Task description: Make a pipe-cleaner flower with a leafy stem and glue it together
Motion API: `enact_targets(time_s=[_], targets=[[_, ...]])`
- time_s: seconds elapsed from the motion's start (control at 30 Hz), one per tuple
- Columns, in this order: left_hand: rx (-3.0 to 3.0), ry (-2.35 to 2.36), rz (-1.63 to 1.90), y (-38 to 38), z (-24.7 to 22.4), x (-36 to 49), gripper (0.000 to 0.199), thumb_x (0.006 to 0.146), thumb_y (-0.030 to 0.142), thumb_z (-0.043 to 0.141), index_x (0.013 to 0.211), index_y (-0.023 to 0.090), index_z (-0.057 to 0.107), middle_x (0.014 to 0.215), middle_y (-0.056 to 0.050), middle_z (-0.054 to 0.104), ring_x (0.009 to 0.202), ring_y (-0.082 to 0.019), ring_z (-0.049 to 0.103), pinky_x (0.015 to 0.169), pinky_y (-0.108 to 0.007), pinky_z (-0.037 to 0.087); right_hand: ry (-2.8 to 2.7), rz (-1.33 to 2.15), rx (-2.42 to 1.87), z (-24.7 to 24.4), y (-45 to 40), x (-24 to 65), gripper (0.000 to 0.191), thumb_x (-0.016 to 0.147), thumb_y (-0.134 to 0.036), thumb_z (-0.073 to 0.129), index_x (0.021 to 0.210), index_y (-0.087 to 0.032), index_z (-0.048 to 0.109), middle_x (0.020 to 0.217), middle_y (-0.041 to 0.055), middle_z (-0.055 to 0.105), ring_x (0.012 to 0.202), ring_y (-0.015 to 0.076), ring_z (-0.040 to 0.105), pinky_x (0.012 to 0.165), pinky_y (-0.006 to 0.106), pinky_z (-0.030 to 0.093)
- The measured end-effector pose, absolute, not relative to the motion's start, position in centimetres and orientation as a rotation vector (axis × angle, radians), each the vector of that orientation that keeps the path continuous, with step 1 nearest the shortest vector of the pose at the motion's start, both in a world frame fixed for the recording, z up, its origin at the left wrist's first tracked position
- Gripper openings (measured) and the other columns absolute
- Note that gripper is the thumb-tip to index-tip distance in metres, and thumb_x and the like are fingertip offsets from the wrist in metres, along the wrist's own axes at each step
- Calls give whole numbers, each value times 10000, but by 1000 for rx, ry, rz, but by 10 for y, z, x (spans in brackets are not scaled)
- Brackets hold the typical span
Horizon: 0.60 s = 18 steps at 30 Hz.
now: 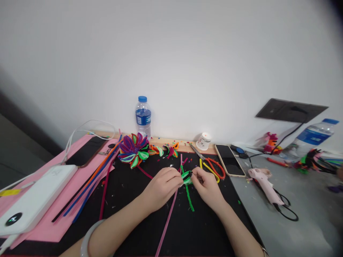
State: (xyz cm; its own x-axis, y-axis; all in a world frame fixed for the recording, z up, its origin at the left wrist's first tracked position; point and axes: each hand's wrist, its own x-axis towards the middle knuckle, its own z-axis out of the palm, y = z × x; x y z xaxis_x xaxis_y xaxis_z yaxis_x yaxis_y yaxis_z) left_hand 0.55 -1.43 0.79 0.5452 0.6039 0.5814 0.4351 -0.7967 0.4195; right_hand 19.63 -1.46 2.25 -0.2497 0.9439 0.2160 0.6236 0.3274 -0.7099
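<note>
Between my hands is a small petal (187, 177) bent from green pipe cleaner, with a paler green inside and a black strip. My left hand (164, 187) pinches its left side. On the right, my right hand (206, 185) pinches the edge by the black end; the fingertips partly hide it. A green pipe-cleaner tail (189, 198) hangs below onto the black mat (139, 228). A long pink pipe cleaner (167, 223) runs under my left fingers toward the front edge. Behind my left hand lies a multicoloured pipe-cleaner flower (134, 150) with a dark red stem.
Scissors (211, 166) with orange and yellow handles lie behind my right hand, near a paper cup (203, 141) and a phone (229, 160). A pink glue gun (266, 185) rests at right. Left are a power bank (40, 196) and loose pipe cleaners (88, 182). A water bottle (143, 117) stands behind.
</note>
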Motion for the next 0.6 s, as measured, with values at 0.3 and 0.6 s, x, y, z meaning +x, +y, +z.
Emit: enact_targets(time_s=[0.3, 0.6], targets=[[2606, 880, 1094, -14, 9, 5, 234, 845, 155, 448, 1064, 174, 527, 1018, -59, 600, 1006, -150, 498, 922, -316, 392, -1993, 648, -1363, 22, -14, 196, 191, 826, -232, 402, 639, -197, 381, 529, -61, 318, 468, 88, 321, 466, 211, 252], [2544, 955, 1056, -14, 8, 5, 99, 839, 159, 458, 830, 165, 556, 847, -42, 584, 880, -148, 510, 837, -311, 422, -2023, 598, -1346, 19, -14, 197, 195, 828, -221, 412, 638, -196, 374, 530, -63, 323, 467, 85, 325, 464, 205, 252]])
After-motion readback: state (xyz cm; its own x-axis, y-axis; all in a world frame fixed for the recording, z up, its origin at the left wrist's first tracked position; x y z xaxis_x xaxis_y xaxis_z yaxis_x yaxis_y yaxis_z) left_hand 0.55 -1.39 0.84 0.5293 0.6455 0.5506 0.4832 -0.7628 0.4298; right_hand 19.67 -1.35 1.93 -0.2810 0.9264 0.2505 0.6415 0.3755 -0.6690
